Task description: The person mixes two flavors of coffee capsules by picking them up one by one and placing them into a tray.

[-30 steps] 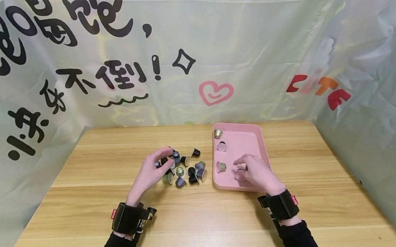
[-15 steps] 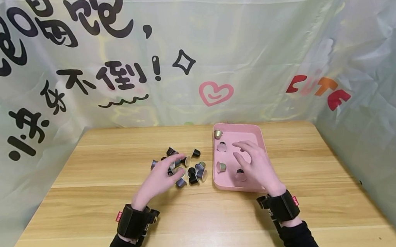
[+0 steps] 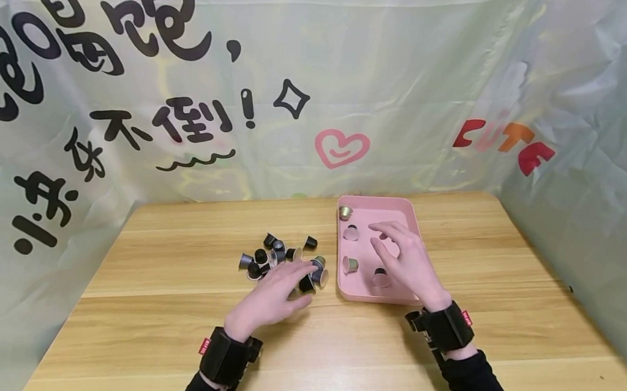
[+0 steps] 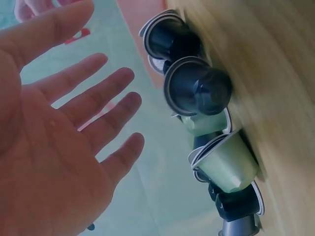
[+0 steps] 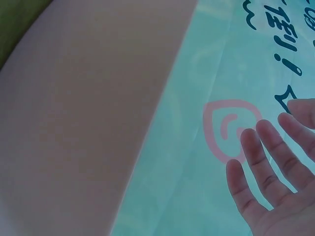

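Small coffee capsules, black, blue-grey and green, lie in a loose pile on the table, among them a black capsule at the back left. My left hand hovers over the pile's front right part with its fingers spread. In the left wrist view the palm holds nothing, and a green capsule and a black capsule stand beyond the fingertips. Over the pink tray my right hand hangs with relaxed fingers and nothing in them. A black capsule rests in the tray just left of it.
Along the tray's left side lie a gold capsule, a pale-lidded capsule and a green capsule. The wooden table ends at a printed cloth backdrop.
My left hand has swept right and nearer across the pile, uncovering its left side. The right hand has drawn back from the front capsule in the tray, its fingers straighter, then stayed nearly still.
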A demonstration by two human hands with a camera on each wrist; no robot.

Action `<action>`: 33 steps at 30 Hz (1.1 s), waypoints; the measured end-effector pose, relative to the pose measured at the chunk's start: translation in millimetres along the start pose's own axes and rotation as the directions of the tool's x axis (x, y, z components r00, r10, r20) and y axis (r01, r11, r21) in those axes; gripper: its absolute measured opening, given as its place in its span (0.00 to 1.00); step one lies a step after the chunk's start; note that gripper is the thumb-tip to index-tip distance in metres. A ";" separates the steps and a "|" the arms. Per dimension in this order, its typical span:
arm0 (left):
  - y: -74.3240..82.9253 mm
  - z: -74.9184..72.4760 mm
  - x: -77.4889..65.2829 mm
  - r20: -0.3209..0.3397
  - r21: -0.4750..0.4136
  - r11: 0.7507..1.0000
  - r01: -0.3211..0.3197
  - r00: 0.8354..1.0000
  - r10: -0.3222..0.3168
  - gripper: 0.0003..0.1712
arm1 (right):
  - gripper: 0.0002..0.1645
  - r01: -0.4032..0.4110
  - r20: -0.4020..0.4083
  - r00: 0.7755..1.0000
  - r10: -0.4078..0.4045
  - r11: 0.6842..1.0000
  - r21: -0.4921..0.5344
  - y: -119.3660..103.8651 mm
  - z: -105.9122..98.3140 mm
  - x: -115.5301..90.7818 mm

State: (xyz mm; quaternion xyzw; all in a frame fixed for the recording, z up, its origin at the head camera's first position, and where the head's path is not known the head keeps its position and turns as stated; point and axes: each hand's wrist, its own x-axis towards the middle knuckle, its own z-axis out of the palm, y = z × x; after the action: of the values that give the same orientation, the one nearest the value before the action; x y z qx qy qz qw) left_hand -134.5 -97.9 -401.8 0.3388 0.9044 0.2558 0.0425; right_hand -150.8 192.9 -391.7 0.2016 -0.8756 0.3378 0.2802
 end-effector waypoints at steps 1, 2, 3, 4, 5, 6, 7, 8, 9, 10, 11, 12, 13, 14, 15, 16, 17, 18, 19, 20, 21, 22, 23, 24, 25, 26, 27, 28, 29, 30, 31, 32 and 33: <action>0.1 1.1 -0.1 0.008 0.007 1.000 0.003 1.000 -0.003 0.36 | 0.15 0.002 -0.001 1.000 -0.002 1.000 0.000 0.1 0.1 0.0; 0.2 2.1 -0.3 0.014 0.015 1.000 0.005 1.000 -0.005 0.36 | 0.15 0.003 -0.001 1.000 -0.003 1.000 0.000 0.2 0.2 0.0; 0.3 2.9 -0.4 0.020 0.018 1.000 0.008 1.000 -0.008 0.35 | 0.15 0.004 -0.001 1.000 -0.004 1.000 0.000 0.0 0.1 0.1; 0.5 3.6 -0.5 0.023 0.023 1.000 0.008 1.000 -0.009 0.35 | 0.15 0.005 0.001 1.000 -0.005 1.000 -0.001 0.0 0.0 0.1; 0.8 4.1 -0.5 0.027 0.028 1.000 0.007 1.000 -0.008 0.35 | 0.15 0.009 0.002 1.000 -0.009 1.000 -0.003 0.2 0.1 0.2; 0.9 4.8 -0.4 0.032 0.033 0.999 0.003 0.999 -0.005 0.35 | 0.15 0.012 0.003 1.000 -0.012 1.000 -0.005 0.4 0.2 0.2; 1.3 5.3 -0.3 0.034 0.034 0.999 -0.003 0.999 0.002 0.35 | 0.16 0.016 0.005 1.000 -0.016 1.000 -0.010 0.8 0.5 0.2; 1.8 5.9 -0.2 0.039 0.034 0.999 -0.012 0.999 0.011 0.35 | 0.16 0.019 0.007 1.000 -0.019 1.000 -0.012 1.1 0.6 0.2; 2.3 6.4 0.0 0.043 0.035 0.999 -0.018 0.999 0.017 0.35 | 0.16 0.021 0.009 1.000 -0.021 1.000 -0.014 1.1 0.6 0.3; 2.6 7.1 0.3 0.050 0.035 0.999 -0.022 0.999 0.020 0.35 | 0.16 0.022 0.011 1.000 -0.022 1.000 -0.016 1.4 0.7 0.3; 3.1 7.8 0.3 0.060 0.031 0.999 -0.022 0.998 0.021 0.35 | 0.16 0.023 0.012 1.000 -0.022 1.000 -0.016 1.6 0.8 0.3; 3.5 8.4 0.2 0.069 0.028 0.999 -0.021 0.997 0.019 0.35 | 0.16 0.023 0.013 1.000 -0.023 1.000 -0.016 1.9 0.9 0.3; 4.2 8.9 0.3 0.078 0.024 1.000 -0.018 0.997 0.016 0.35 | 0.16 0.023 0.014 1.000 -0.022 1.000 -0.016 2.1 1.0 0.3; 4.7 9.5 0.2 0.087 0.024 1.000 -0.012 0.996 0.010 0.34 | 0.16 0.020 0.016 1.000 -0.020 1.000 -0.014 2.0 0.9 0.3; 5.1 10.0 0.2 0.095 0.024 1.000 -0.004 0.996 0.001 0.34 | 0.16 0.019 0.017 1.000 -0.018 1.000 -0.012 2.1 0.9 0.3; 5.6 10.4 0.2 0.102 0.023 1.000 0.004 0.995 -0.006 0.34 | 0.16 0.018 0.019 1.000 -0.018 1.000 -0.009 2.1 0.9 0.3; 6.2 10.7 0.2 0.107 0.025 1.000 0.007 0.994 -0.010 0.34 | 0.16 0.017 0.021 1.000 -0.017 1.000 -0.006 2.1 0.9 0.3; 6.5 11.1 0.4 0.111 0.026 1.000 0.010 0.994 -0.013 0.34 | 0.16 0.016 0.023 1.000 -0.016 1.000 -0.004 2.0 0.9 0.3; 6.7 11.5 0.6 0.117 0.028 1.000 0.012 0.993 -0.016 0.34 | 0.16 0.014 0.025 1.000 -0.014 1.000 -0.001 1.8 1.0 0.3; 6.8 12.0 0.7 0.120 0.028 1.000 0.012 0.993 -0.016 0.34 | 0.16 0.012 0.028 1.000 -0.012 1.000 0.002 1.6 1.0 0.3; 6.8 12.6 0.8 0.123 0.029 1.000 0.012 0.992 -0.015 0.34 | 0.16 0.011 0.030 0.999 -0.011 1.000 0.004 1.4 1.0 0.2; 6.9 13.0 0.7 0.129 0.032 0.999 0.011 0.992 -0.015 0.34 | 0.16 0.011 0.031 0.999 -0.011 1.000 0.005 1.2 1.0 0.3; 6.7 13.8 0.8 0.135 0.032 0.999 0.009 0.991 -0.013 0.34 | 0.16 0.010 0.032 0.999 -0.010 1.000 0.004 1.0 1.1 0.2; 6.4 14.5 0.6 0.141 0.034 0.999 0.006 0.990 -0.011 0.34 | 0.16 0.010 0.032 0.999 -0.011 1.000 0.004 0.9 1.1 0.2; 6.3 15.0 0.4 0.145 0.036 0.999 0.003 0.989 -0.008 0.33 | 0.16 0.011 0.031 0.999 -0.011 1.000 0.003 0.8 1.2 0.2; 6.1 15.7 0.2 0.149 0.039 0.999 -0.001 0.989 -0.005 0.33 | 0.16 0.012 0.030 0.999 -0.012 1.000 0.002 0.8 1.2 0.2; 6.0 16.1 -0.1 0.154 0.042 0.999 -0.002 0.988 -0.005 0.32 | 0.16 0.014 0.028 1.000 -0.014 1.000 0.002 0.8 1.3 0.3; 5.8 16.6 -0.4 0.158 0.045 0.999 -0.003 0.987 -0.004 0.32 | 0.16 0.014 0.026 1.000 -0.014 1.000 0.002 0.8 1.3 0.3; 5.6 17.3 -0.6 0.160 0.046 0.999 -0.004 0.987 -0.004 0.31 | 0.16 0.015 0.026 1.000 -0.015 1.000 0.002 0.8 1.4 0.3; 5.7 17.5 -0.9 0.162 0.049 0.999 -0.003 0.987 -0.005 0.31 | 0.16 0.016 0.024 1.000 -0.016 1.000 0.002 0.9 1.4 0.3; 5.8 17.7 -1.1 0.162 0.050 0.999 -0.001 0.987 -0.008 0.31 | 0.16 0.018 0.024 1.000 -0.018 1.000 0.001 0.9 1.4 0.3; 5.8 18.0 -1.2 0.162 0.048 0.999 0.003 0.987 -0.011 0.31 | 0.16 0.019 0.023 1.000 -0.019 1.000 0.000 0.9 1.5 0.2; 5.9 18.2 -1.3 0.162 0.044 0.999 0.009 0.987 -0.016 0.32 | 0.16 0.021 0.022 1.000 -0.021 1.000 -0.002 1.0 1.5 0.2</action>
State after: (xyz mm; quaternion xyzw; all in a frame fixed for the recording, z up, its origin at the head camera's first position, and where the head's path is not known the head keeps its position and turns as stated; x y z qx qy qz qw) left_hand -125.4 -87.1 -414.8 0.3539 0.9053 0.2076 0.1102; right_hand -152.0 192.5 -392.9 0.2143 -0.8769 0.3317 0.2741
